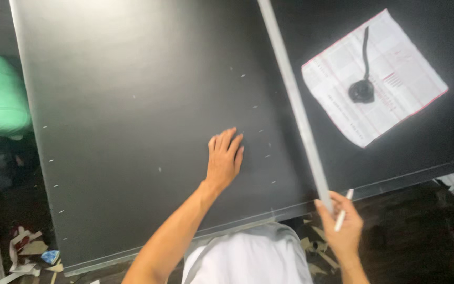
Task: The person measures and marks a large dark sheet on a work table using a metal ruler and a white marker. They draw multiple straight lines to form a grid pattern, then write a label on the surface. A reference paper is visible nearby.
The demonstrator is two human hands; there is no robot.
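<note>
From above, I see the left hand (225,158) lying flat, fingers together, palm down on a large matte black sheet (148,115) that covers the dark tabletop (447,142). The right hand (342,229) grips the near end of a long grey metal straightedge (295,105), which runs away across the sheet, and also pinches a white pen (341,214). Well apart at the upper right, a small black round object with a strap (362,89) sits on a printed white paper (374,76).
</note>
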